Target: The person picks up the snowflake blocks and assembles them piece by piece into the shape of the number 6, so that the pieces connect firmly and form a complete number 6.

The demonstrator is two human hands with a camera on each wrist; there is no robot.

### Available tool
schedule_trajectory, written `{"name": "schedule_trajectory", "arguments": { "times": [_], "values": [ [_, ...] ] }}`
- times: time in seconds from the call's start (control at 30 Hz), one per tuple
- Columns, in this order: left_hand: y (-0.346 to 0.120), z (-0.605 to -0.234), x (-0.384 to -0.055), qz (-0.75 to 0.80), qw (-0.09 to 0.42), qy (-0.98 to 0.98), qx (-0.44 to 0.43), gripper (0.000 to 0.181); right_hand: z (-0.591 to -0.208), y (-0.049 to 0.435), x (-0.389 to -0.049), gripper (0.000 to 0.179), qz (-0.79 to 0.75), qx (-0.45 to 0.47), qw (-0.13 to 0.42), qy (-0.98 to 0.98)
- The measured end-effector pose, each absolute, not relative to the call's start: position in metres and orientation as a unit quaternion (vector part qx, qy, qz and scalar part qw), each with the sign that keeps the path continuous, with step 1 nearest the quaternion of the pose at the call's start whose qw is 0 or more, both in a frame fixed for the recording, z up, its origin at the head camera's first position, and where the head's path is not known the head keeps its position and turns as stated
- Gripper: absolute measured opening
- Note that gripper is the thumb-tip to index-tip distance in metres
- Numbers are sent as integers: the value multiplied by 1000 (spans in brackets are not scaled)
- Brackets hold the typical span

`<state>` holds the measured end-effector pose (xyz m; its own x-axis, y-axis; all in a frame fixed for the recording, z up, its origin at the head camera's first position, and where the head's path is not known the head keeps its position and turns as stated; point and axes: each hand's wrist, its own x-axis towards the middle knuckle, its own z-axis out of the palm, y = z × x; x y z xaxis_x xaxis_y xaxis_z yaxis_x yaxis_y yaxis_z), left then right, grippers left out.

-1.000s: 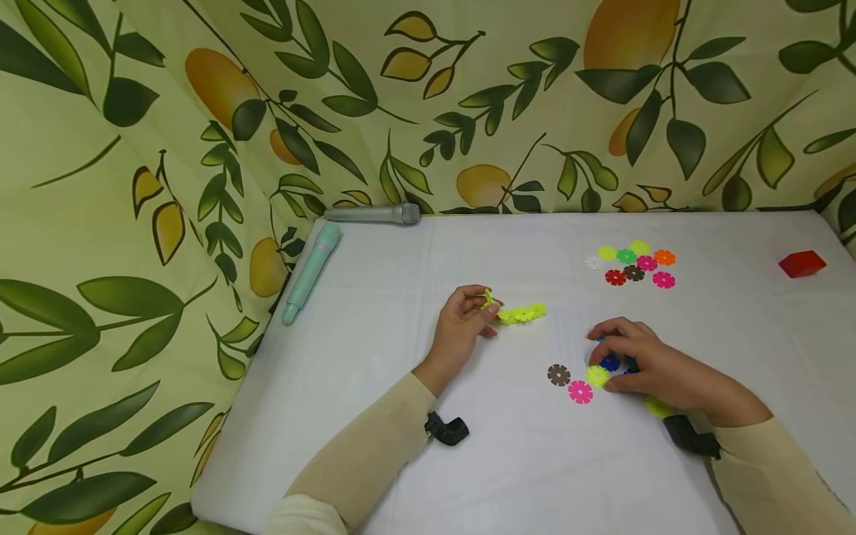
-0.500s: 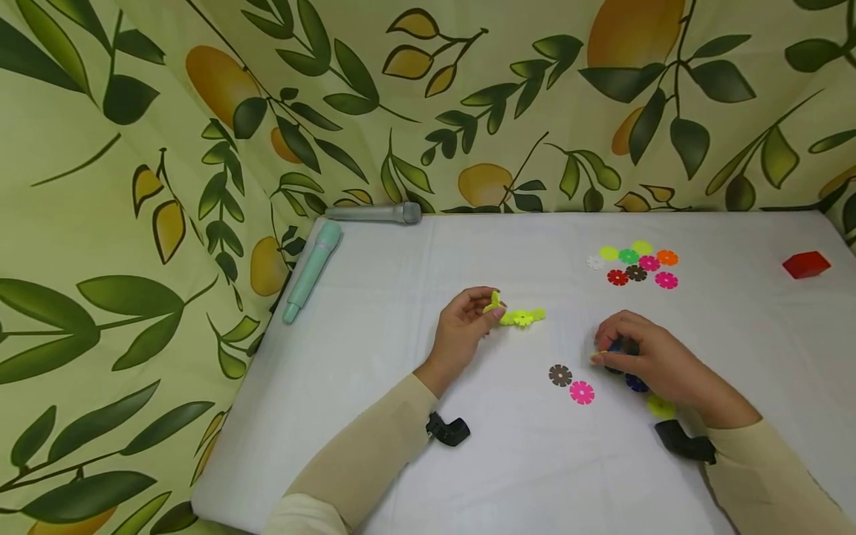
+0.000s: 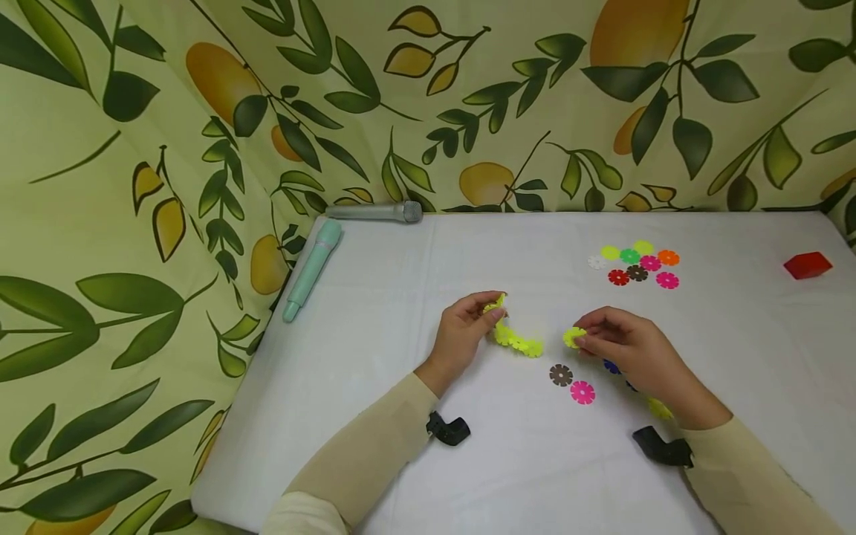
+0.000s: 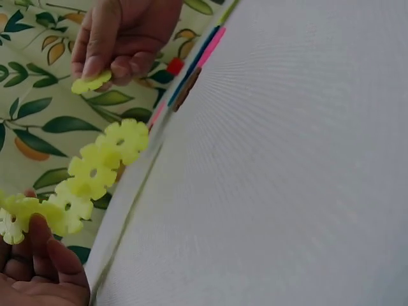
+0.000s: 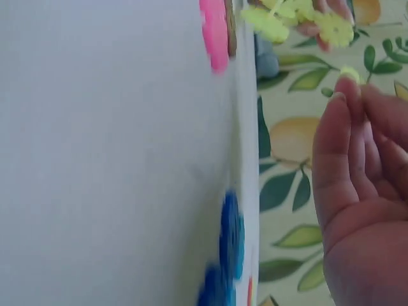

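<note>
My left hand [image 3: 461, 327] pinches one end of a chain of linked yellow notched discs [image 4: 92, 172], which hangs toward the right in the head view. Between the thumb and fingers of my right hand [image 3: 635, 345] is a single yellow notched disc [image 3: 573, 337], held a short way right of the chain's free end and apart from it. Below the right hand lie blue discs [image 3: 611, 366], partly hidden by it, and another yellow disc [image 3: 659, 408] near the wrist. A brown disc [image 3: 561, 375] and a pink disc [image 3: 582, 392] lie flat between the hands, toward the front.
Farther back on the white table [image 3: 394, 297] lies a group of discs in mixed colours, among them a green disc [image 3: 629, 256]. A red block [image 3: 808, 265] sits at the right. A grey microphone [image 3: 374, 213] and a mint microphone [image 3: 313, 271] lie at the left back.
My right hand has picked the yellow disc up from beside the blue ones and brought it left, toward the chain. In the left hand, the chain's free end has swung downward.
</note>
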<state>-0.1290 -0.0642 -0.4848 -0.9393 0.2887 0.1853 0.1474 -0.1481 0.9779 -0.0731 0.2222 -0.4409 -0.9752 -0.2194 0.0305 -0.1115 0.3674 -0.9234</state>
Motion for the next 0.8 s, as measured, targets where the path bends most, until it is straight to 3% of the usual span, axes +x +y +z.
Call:
{"name": "schedule_trajectory", "arguments": {
  "times": [0.17, 0.4, 0.8],
  "values": [
    [-68, -483, -130, 751, 136, 629, 152, 29, -436, 206, -77, 18, -574, -62, 82, 813],
    [-69, -480, -129, 775, 252, 562, 145, 33, -431, 188, -82, 28, -606, -29, 98, 789],
    [-69, -479, -128, 746, 266, 587, 168, 30, -427, 175, -91, 29, -622, -26, 116, 774]
  ]
}}
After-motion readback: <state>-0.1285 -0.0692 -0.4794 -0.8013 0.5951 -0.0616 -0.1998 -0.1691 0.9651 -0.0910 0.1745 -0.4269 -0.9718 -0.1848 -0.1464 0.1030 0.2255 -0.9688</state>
